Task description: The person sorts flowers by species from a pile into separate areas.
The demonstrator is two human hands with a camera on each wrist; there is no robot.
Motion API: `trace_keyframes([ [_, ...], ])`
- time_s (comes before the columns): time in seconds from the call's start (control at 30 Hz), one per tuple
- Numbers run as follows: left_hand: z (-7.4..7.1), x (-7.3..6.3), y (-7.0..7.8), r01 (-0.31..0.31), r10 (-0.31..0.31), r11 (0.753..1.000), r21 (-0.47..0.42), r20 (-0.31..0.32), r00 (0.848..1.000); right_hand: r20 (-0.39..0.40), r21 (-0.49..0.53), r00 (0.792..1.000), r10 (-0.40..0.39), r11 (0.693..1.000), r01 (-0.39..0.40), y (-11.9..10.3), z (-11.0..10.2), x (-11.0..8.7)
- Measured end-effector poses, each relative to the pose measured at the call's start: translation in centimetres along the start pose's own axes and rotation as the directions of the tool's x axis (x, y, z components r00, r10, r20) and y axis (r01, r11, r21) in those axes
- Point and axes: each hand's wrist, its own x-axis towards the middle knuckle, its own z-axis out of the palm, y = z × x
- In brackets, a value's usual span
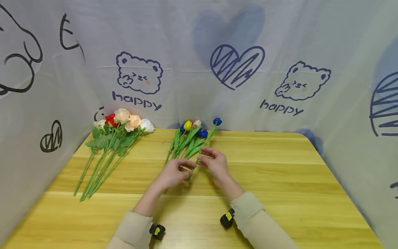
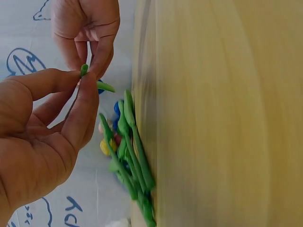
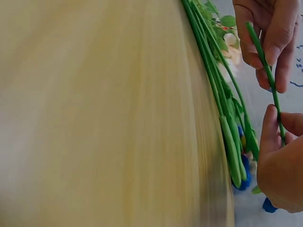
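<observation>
Both hands hold one artificial blue tulip (image 1: 217,121) by its thin green stem (image 3: 261,49), raised above the table. My left hand (image 1: 174,173) pinches the stem near its lower end between thumb and fingers. Higher up, my right hand (image 1: 216,164) grips the same stem, its fingertips close to the left ones. Several other tulips (image 1: 187,125) with yellow, pink and blue heads lie in a loose bunch just behind the hands. Their green stems (image 2: 135,156) and leaves show beside the left hand in the left wrist view.
At the left of the wooden table (image 1: 280,186) lies a fan of artificial roses (image 1: 122,115), red, peach and white, with long stems (image 1: 99,173) pointing toward the front. A white cloth (image 1: 183,97) with blue drawings hangs behind the table and along the sides.
</observation>
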Motion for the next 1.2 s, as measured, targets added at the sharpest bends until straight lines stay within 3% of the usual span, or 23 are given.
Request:
trace_keyframes([
  [0.4,-2.2,-0.9,-0.8,0.086,-0.088,0.992,0.092,0.023,0.996,0.116,-0.119,0.987,0.112,0.988,-0.098,1.2,2.0,0.6],
  [0.7,-2.2,-1.3,-1.1,0.197,-0.199,0.977,0.076,0.015,0.98,0.167,-0.132,0.962,0.217,0.972,-0.196,1.3,2.0,0.6],
  [1.2,-2.3,-1.5,-0.7,0.292,-0.29,0.946,0.144,-0.034,0.956,0.194,-0.129,0.931,0.31,0.949,-0.289,1.0,1.7,0.6],
])
